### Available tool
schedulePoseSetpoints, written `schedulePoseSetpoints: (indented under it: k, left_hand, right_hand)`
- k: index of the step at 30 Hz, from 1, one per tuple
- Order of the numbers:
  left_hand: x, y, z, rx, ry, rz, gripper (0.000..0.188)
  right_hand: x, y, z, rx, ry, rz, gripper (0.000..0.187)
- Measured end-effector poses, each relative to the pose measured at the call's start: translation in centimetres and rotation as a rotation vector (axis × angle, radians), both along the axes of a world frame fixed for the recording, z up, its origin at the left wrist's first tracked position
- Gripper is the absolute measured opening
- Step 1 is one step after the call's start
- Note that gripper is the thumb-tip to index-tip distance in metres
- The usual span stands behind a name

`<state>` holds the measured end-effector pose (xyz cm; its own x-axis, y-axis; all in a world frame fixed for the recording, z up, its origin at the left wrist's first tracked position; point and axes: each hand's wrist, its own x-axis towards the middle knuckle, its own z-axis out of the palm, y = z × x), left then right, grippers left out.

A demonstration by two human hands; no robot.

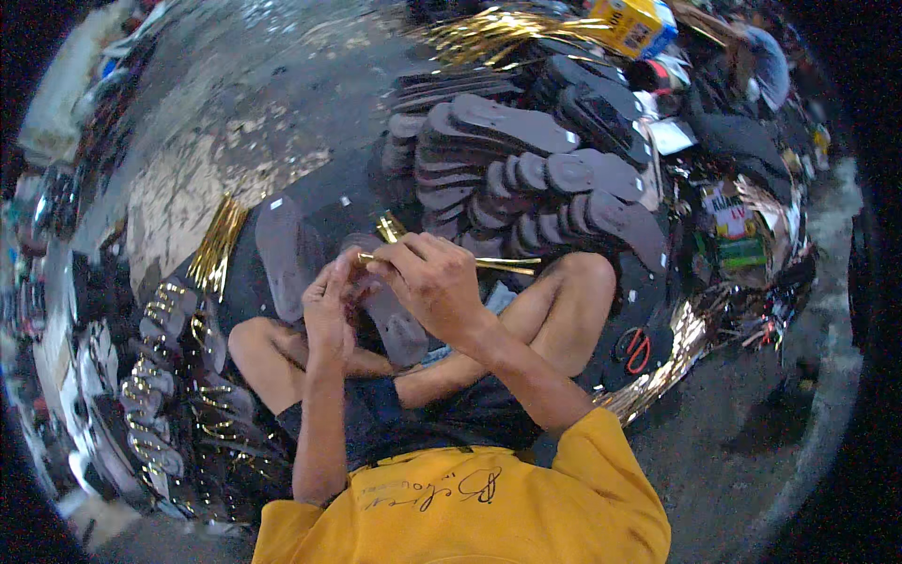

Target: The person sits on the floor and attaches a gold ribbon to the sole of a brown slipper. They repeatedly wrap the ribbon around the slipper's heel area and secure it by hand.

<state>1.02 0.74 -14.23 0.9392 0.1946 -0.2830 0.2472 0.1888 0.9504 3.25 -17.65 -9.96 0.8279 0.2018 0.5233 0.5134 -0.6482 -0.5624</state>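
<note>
In front of my crossed legs, my left hand (328, 305) is closed around the upper end of a dark grey shoe sole (398, 327). My right hand (434, 282) pinches a shiny gold strap (388, 226) at that end, close to the left fingertips. More gold strip (507, 265) sticks out to the right behind my right hand. The fingers hide how strap and sole meet. Another grey sole (286, 258) lies flat to the left of my hands, on the dark mat.
Overlapping stacks of grey soles (517, 127) lie ahead. Gold strips (218, 246) are bundled at left, near soles with gold straps (155, 399). Red-handled scissors (637, 350) rest by my right knee. A yellow and blue box (634, 26) stands far right, near another person (766, 66).
</note>
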Motion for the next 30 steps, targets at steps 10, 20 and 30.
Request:
schedulePoseSetpoints:
  k: [10,20,30]
  left_hand:
    - [0.5,0.2,-5.7,1.220,-0.223,-0.076,0.097]
    - [9.5,11.5,-1.8,1.354,0.078,0.038,0.092]
    - [0.3,2.6,9.3,0.595,-0.236,-0.048,0.036]
  right_hand:
    - [0.6,-1.7,-0.6,-0.035,0.010,-0.076,0.018]
    - [0.4,-0.3,2.3,0.305,0.097,0.042,0.015]
    - [1.2,2.3,6.3,0.405,0.434,0.084,0.015]
